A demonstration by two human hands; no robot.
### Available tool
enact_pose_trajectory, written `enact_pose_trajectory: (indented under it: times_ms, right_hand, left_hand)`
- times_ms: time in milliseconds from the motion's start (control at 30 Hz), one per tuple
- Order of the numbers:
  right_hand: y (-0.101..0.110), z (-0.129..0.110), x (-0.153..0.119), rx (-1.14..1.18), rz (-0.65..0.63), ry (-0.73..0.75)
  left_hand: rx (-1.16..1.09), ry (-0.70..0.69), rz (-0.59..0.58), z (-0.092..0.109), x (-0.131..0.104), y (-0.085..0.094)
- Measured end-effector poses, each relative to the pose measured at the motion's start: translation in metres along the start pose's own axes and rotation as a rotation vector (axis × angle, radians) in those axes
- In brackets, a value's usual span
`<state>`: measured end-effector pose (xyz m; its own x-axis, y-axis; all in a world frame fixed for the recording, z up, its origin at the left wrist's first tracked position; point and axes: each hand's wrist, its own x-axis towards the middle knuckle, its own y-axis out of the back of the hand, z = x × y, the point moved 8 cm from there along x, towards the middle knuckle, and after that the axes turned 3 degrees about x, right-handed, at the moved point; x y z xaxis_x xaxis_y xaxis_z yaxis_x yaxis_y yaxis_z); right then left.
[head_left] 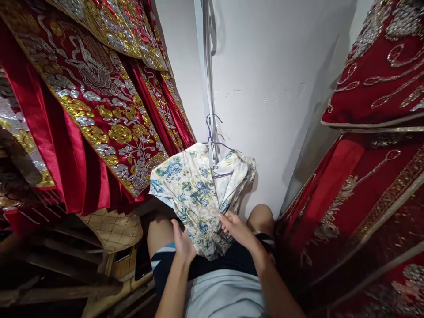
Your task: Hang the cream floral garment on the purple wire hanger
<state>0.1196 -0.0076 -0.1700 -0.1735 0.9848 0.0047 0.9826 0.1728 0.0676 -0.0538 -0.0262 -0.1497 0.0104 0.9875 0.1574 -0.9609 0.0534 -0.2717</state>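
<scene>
A white short-sleeved blouse with blue and yellow flowers hangs in front of my lap on a thin purple hanger. Its wrap neckline gapes a little and the waist is gathered. With thumb and fingers closed, my right hand pinches the blouse's front edge near the waist. My left hand is at the lower left side of the blouse, its thumb stretched out and apart. The other left fingers are partly hidden by the cloth.
Red embroidered garments with gold and silver sequins hang on the left. More beaded red garments crowd the right. Behind the blouse, a pale upright pole stands by the white wall. A wooden chair with a quilted cushion is at lower left.
</scene>
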Motion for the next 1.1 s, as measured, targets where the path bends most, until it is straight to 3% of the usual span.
enact_pose_trajectory:
  times_ms: [100, 200, 300, 433, 500, 533, 600, 667, 733, 933, 1100]
  right_hand:
    - [-0.010, -0.010, 0.004, 0.017, 0.013, 0.116]
    - [-0.008, -0.028, 0.002, 0.052, 0.033, 0.218]
    - [0.005, -0.029, 0.000, 0.201, 0.090, 0.167]
    - [0.014, -0.024, -0.004, 0.313, 0.164, 0.110]
    - [0.008, -0.024, -0.005, 0.300, 0.134, 0.103]
    - [0.004, -0.025, -0.006, 0.294, 0.110, 0.100]
    - [-0.006, -0.028, -0.007, 0.277, 0.063, 0.108]
    - [-0.012, -0.030, -0.008, 0.249, 0.029, 0.136]
    - [-0.013, -0.029, -0.010, 0.224, 0.017, 0.153]
    - [-0.007, -0.008, -0.008, 0.401, 0.008, 0.015]
    - [-0.012, -0.014, -0.007, 0.397, -0.014, -0.001]
  left_hand:
    - [0.093, 0.042, 0.040, -0.010, -0.014, 0.003]
    - [0.184, 0.039, 0.161, -0.019, -0.009, 0.007]
    - [0.206, -0.004, 0.347, -0.026, 0.000, 0.029]
    - [0.348, -0.273, 0.693, -0.010, -0.012, 0.067]
    - [0.457, -0.432, 0.775, 0.002, -0.026, 0.064]
    - [0.524, -0.499, 0.742, 0.007, -0.028, 0.053]
    - [0.645, -0.569, 0.500, 0.011, -0.023, 0.015]
    - [0.692, -0.539, 0.230, 0.005, -0.013, -0.023]
    - [0.682, -0.477, 0.098, -0.001, -0.005, -0.044]
    - [0.666, -0.482, 0.072, 0.001, -0.003, -0.048]
    - [0.679, -0.484, 0.047, -0.001, -0.009, -0.049]
